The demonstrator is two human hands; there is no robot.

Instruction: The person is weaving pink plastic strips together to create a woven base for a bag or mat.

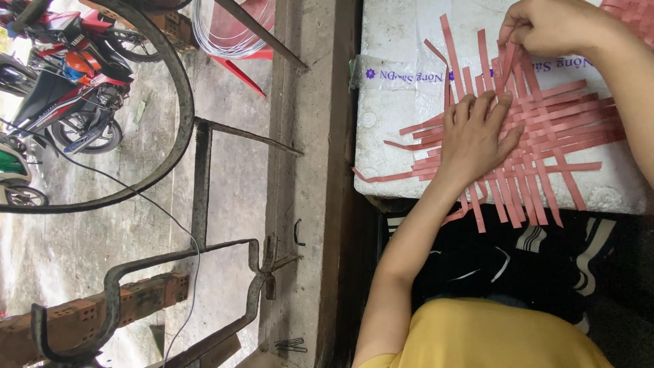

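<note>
A flat mat of woven pink-red strips lies on a white foam box, with loose strip ends sticking out on all sides. My left hand lies palm down on the left part of the weave, fingers spread, pressing it flat. My right hand is at the top edge of the mat, its fingers pinched on the ends of upright strips. My yellow sleeve and black striped trousers show below the box.
A concrete ledge runs along the left of the foam box. Beyond it are a curved black metal frame, a brick-weighted bar, red motorbikes and a red plastic chair on a concrete floor.
</note>
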